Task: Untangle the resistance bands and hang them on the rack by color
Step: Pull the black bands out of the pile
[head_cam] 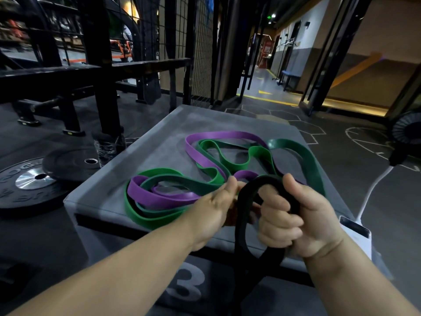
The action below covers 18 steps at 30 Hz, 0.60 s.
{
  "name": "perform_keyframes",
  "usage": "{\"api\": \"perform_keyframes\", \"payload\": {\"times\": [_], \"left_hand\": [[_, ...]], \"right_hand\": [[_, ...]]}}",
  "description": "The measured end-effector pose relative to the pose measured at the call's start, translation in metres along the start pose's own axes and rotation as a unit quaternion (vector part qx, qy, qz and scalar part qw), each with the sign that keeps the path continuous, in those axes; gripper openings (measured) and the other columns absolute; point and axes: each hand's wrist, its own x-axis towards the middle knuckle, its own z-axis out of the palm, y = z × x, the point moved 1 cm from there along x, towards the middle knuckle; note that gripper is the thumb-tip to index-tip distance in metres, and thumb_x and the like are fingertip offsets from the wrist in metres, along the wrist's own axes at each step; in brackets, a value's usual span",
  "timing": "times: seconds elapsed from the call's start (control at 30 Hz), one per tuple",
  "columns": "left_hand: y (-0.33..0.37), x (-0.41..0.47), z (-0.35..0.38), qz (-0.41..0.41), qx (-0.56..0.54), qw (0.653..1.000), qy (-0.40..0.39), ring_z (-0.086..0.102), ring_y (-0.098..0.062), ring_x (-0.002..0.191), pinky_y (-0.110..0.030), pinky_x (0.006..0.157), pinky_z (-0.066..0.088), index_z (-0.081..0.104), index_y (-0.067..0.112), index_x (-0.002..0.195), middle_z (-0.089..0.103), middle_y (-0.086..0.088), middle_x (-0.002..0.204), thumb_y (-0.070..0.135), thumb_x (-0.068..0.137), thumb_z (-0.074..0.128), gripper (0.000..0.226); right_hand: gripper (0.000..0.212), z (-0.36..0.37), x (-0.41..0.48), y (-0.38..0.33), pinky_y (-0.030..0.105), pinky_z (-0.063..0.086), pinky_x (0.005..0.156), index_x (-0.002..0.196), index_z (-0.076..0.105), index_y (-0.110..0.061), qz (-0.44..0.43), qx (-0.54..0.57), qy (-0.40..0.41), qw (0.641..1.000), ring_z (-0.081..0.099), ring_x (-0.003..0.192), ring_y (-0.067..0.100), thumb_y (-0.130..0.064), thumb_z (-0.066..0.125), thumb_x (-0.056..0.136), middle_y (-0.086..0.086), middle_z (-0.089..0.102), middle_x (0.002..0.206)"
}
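Grey padded bench (159, 137) fills the middle, and the tangle sprawls right across its top: purple band (218, 135) looping through the green bands (159, 172), light and dark, crossing in several places. Nearest you, the black band (242, 215) comes up over the front edge. Its lower part hangs down past the bench and its upper loop sits between your hands. Your right grip (293, 213) is wrapped round that loop, fingers curled through it. Your left grip (214, 201) pinches the black band just beside it, thumb on top. Whether black is caught under the purple coil by your left thumb, I can't tell. So go gently: hold with the right, feed slack with the left, and lift the loop clear rather than yanking, or you'll likely cinch purple and green tighter. Freeing black first looks sensible.
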Motion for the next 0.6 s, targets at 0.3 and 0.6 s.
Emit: {"api": "perform_keyframes", "payload": {"times": [0.3, 0.6], "left_hand": [[0.018, -0.002, -0.002, 0.091, -0.006, 0.995, 0.030, 0.057, -0.009, 0.062, -0.018, 0.061, 0.049, 0.054, 0.004, 0.091, 0.061, 0.002, 0.069, 0.043, 0.079, 0.046, 0.041], [0.023, 0.003, -0.004, 0.054, -0.188, 0.981, 0.009, 0.034, -0.012, 0.048, -0.020, 0.046, 0.039, 0.049, 0.012, 0.085, 0.038, 0.002, 0.058, 0.043, 0.082, 0.049, 0.031]], "right_hand": [[0.043, 0.000, 0.003, 0.004, 0.023, 0.034, 0.056, 0.087, 0.052, -0.009, 0.026, 0.023, 0.038, 0.999, 0.034, 0.052, 0.011, -0.049, 0.042, 0.100, -0.002, 0.035, 0.062], [0.020, 0.002, 0.010, 0.012, 0.025, 0.037, 0.067, 0.089, 0.054, -0.012, 0.019, -0.012, 0.034, 0.999, 0.055, 0.075, 0.015, -0.029, 0.047, 0.099, 0.002, 0.057, 0.083]]}}
